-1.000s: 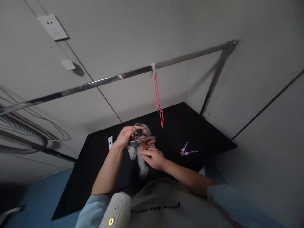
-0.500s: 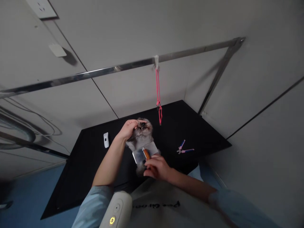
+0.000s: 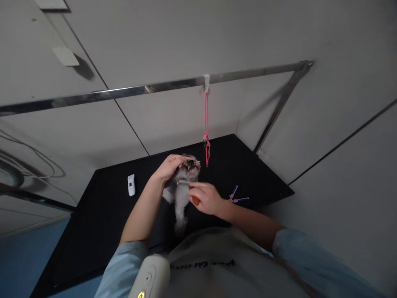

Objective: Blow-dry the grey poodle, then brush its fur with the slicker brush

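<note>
A small grey, fluffy dog (image 3: pixel 180 207) is on the black grooming table, its face turned up. My left hand (image 3: pixel 170 167) is closed on the side of its head, one finger lying across its face above the nose. In my right hand (image 3: pixel 207 198) is a slicker brush (image 3: pixel 195 200), gripped by its orange-brown handle. The brush's flat head shows nearly edge-on at the dog's chest, just under the chin; whether the bristles touch the fur cannot be made out.
On the black table (image 3: pixel 105 223) lie a white hair clipper (image 3: pixel 131 185) to the left and nail clippers (image 3: pixel 238 200) with pink and blue handles, spread, to the right. A pink grooming loop (image 3: pixel 206 120) hangs from a metal bar (image 3: pixel 173 86) along the wall.
My right hand has raised the brush from the dog's lower body to its chest, turning the head from broad face to edge. My left hand keeps its hold. The view has shifted slightly.
</note>
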Action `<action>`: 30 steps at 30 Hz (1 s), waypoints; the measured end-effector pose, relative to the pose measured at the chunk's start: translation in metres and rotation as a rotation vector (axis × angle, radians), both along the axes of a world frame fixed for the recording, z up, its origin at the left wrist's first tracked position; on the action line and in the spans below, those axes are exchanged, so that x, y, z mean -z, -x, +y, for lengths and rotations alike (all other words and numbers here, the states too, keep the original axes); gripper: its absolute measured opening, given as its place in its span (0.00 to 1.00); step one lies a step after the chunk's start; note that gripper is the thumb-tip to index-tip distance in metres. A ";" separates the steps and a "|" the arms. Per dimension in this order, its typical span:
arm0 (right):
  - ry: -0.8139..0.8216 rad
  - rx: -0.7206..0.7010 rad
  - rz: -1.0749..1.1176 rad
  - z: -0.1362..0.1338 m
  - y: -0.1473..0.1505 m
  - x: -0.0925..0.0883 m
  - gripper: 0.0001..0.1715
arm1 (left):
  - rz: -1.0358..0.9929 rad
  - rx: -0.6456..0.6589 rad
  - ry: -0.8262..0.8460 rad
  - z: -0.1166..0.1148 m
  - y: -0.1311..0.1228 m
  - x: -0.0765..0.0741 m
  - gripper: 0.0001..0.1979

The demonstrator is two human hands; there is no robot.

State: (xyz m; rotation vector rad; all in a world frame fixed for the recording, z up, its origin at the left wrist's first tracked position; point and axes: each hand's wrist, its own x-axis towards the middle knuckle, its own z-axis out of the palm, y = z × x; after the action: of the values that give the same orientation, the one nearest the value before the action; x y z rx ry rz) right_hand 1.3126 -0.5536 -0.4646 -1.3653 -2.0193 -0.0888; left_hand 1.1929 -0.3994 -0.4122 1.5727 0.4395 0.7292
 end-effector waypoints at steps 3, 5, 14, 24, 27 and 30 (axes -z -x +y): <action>0.163 -0.017 -0.053 0.001 -0.001 0.001 0.04 | 0.008 0.013 0.001 0.002 0.000 0.000 0.13; 0.083 0.010 -0.006 -0.001 -0.009 -0.009 0.05 | -0.006 0.021 0.032 0.004 -0.001 0.000 0.14; -0.036 -0.068 0.000 -0.006 -0.018 -0.010 0.04 | -0.006 0.067 0.038 0.005 -0.010 0.004 0.15; 0.012 0.151 0.879 -0.047 -0.007 0.031 0.13 | -0.020 0.046 0.079 0.008 -0.008 0.003 0.16; 0.395 -0.091 1.099 -0.050 0.013 0.060 0.23 | -0.009 0.027 0.074 0.010 -0.007 0.005 0.16; 0.430 -0.268 1.145 -0.040 0.018 0.058 0.29 | 0.000 0.028 0.076 0.009 -0.006 0.005 0.16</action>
State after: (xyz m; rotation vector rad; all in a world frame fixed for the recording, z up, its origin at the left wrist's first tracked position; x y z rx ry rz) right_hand 1.2943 -0.5935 -0.5229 -0.9667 -1.2044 1.0539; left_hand 1.1991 -0.3907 -0.4173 1.5048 0.4395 0.6839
